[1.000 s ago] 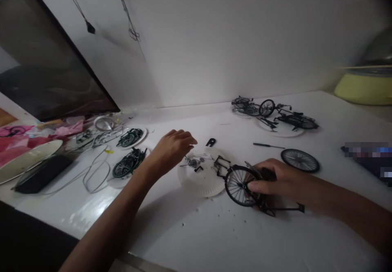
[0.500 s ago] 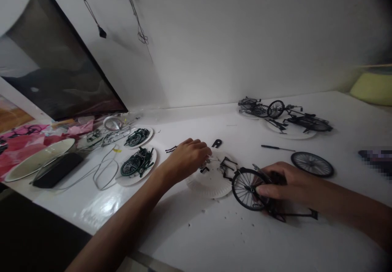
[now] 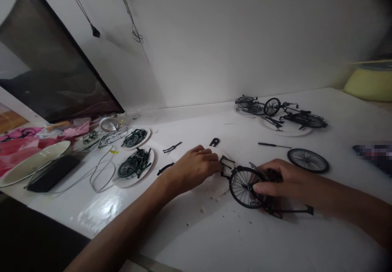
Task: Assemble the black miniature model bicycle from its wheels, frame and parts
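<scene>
Clasped in the right hand (image 3: 277, 184) is a black model bicycle (image 3: 246, 187), held just above or on the near right part of the white table (image 3: 220, 243), with the thumb pressed close to the hub of its spoked wheel. By the left hand (image 3: 196, 166), fingers curled downward, a white paper plate (image 3: 211, 188) is partly covered; whether anything is pinched there cannot be told. At the plate's right side, between the two hands, a black bracket-like part (image 3: 226, 161) is seen, and just beyond the plate's far edge a flat black piece (image 3: 214, 142) is laid. To the far side of the right hand, a loose wheel (image 3: 308, 160) is placed near a thin screwdriver (image 3: 268, 144). On the left, green bicycle parts (image 3: 133, 166) are heaped on a second plate (image 3: 149, 170), while at the far right a dark model bicycle (image 3: 306, 119) is rested on another.
</scene>
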A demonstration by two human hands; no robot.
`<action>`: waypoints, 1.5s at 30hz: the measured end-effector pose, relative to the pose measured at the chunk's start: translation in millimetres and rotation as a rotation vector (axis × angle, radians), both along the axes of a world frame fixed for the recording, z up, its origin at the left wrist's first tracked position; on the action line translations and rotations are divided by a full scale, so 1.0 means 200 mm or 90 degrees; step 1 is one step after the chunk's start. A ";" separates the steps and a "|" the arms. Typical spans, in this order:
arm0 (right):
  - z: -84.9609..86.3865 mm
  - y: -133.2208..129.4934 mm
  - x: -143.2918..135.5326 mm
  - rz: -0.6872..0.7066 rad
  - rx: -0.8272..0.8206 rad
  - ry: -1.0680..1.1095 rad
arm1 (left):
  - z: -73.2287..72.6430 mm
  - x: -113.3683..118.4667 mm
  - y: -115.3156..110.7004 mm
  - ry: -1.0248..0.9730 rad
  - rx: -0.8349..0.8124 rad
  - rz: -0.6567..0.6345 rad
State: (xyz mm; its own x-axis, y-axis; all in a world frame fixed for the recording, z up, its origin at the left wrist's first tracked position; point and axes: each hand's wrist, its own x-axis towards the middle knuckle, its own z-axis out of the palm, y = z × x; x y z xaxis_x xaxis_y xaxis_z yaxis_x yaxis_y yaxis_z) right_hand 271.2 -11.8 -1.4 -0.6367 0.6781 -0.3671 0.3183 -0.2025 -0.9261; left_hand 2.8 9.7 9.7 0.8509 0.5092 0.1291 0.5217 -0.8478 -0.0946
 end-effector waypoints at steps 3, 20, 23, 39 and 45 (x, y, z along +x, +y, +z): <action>0.03 -0.01 -0.01 -0.016 -0.018 -0.030 | 0.02 -0.05 0.03 -0.019 0.018 0.062; 0.02 -0.01 0.00 -0.036 -0.023 -0.026 | 0.04 -0.10 0.04 -0.035 0.000 0.137; 0.04 -0.01 0.00 -0.019 -0.030 -0.021 | 0.09 -0.07 0.00 -0.160 -0.088 0.128; 0.01 -0.01 0.02 -0.018 -0.023 0.056 | 0.00 0.20 -0.21 -0.535 -0.193 -0.078; 0.01 0.00 0.01 0.000 -0.006 0.058 | -0.01 0.20 -0.21 -0.487 -0.139 -0.080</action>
State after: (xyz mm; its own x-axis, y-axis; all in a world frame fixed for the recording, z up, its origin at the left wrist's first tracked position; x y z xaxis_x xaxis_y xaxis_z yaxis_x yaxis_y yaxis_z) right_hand 273.5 -12.1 1.0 -0.6678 0.6749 -0.3139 0.2334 -0.2106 -0.9493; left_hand 43.1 -32.6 7.0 0.6191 0.4965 0.6084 0.2742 -0.8627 0.4250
